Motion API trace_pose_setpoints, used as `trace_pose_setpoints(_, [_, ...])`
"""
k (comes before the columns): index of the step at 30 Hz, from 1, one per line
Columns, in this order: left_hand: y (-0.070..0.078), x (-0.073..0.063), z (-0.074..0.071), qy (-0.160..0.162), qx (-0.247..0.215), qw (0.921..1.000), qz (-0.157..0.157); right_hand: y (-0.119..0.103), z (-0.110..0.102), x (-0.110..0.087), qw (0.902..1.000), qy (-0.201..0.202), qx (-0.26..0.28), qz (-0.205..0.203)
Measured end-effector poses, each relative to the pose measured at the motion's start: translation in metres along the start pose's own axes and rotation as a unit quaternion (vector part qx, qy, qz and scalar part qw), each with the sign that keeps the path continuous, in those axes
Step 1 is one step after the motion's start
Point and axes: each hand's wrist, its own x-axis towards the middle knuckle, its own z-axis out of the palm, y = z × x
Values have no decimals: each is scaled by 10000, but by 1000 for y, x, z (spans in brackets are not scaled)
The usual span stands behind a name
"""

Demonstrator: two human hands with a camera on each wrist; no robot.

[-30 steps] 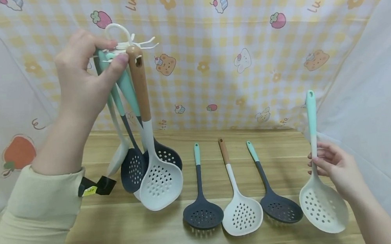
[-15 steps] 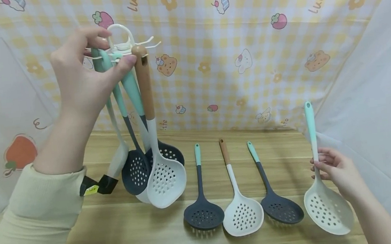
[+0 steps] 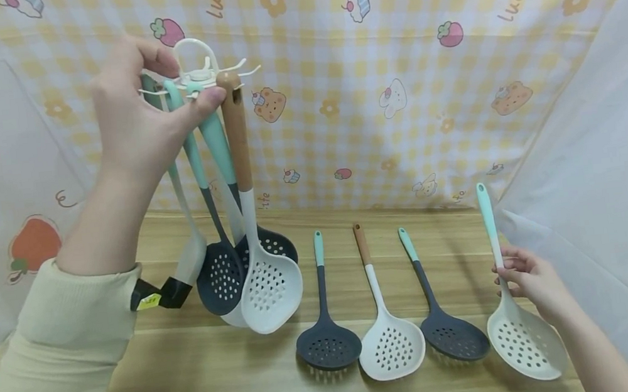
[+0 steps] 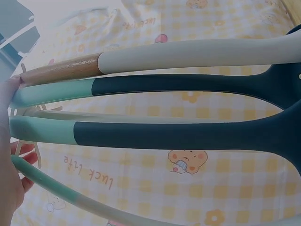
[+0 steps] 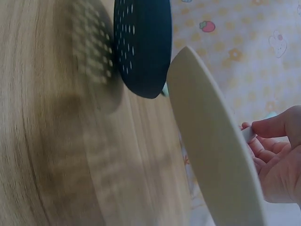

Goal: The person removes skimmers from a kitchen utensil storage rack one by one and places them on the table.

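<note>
Head view: the left hand (image 3: 133,115) is partly closed, its thumb and fingers bent around a white plastic hook rack with a ring on top (image 3: 200,76). The thumb tip lies at the top end of a white perforated skimmer with a brown wood-look handle (image 3: 248,208), which hangs from the rack almost vertically, bowl down. Beside it hang a dark grey perforated skimmer with a mint-green handle (image 3: 211,209) and a pale utensil with a mint-green handle (image 3: 180,196), all with handles up; more hang partly hidden behind.

The right hand (image 3: 532,279) pinches the shaft of a cream perforated skimmer with a mint-green handle (image 3: 509,305) between thumb and bent fingers. This skimmer is at the right end of a row on the wood-grain table (image 3: 196,384). Its long axis runs from the bowl, low and near the wearer, up to the handle tip, which leans slightly left toward the checked cloth (image 3: 308,133). Whether its bowl touches the table cannot be told.

To its left lie a dark grey skimmer (image 3: 437,310), a white, brown-handled skimmer (image 3: 380,306) and another dark grey one (image 3: 325,318), handles toward the cloth.
</note>
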Motion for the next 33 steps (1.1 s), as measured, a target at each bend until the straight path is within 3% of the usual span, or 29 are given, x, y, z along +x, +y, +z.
trace_pose_setpoints(4, [0,0,1,9,-57,10000,43,6,-1,2,9999,-122,-73,77])
trace_pose_setpoints(9, [0,-2,0,-34,-417,9991,-115,14,-1,6,9994,-239,-151,205])
trace_pose_setpoints(17, [-6,0,-2,-137,-921,9951,335,23,3,12,9986,-366,-150,349])
trace_pose_setpoints(33, [-6,3,-1,-147,-992,9944,328,35,10,26,9951,-730,-404,526])
